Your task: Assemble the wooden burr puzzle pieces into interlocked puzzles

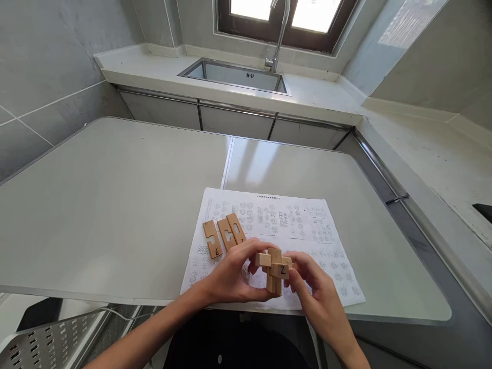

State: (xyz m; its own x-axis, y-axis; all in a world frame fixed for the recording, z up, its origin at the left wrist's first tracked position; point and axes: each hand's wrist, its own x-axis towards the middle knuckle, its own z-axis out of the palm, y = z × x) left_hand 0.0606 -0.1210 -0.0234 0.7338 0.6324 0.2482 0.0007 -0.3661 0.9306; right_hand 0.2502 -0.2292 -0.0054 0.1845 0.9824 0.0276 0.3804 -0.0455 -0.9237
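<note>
Wooden block cluster (274,270) over the printed sheet (300,241) — in the pinch of left hand (229,274) and right hand (320,293) alike

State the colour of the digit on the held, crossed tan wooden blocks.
The digit 2 on those blocks is black; best view: head.

The wooden block assembly (274,270) consists of interlocked, crossed bars, one face marked with a black "2", and is held raised over the printed sheet (292,243). Three flat wooden pieces (223,228) with cut-outs lie on the sheet, left of the assembly.
</note>
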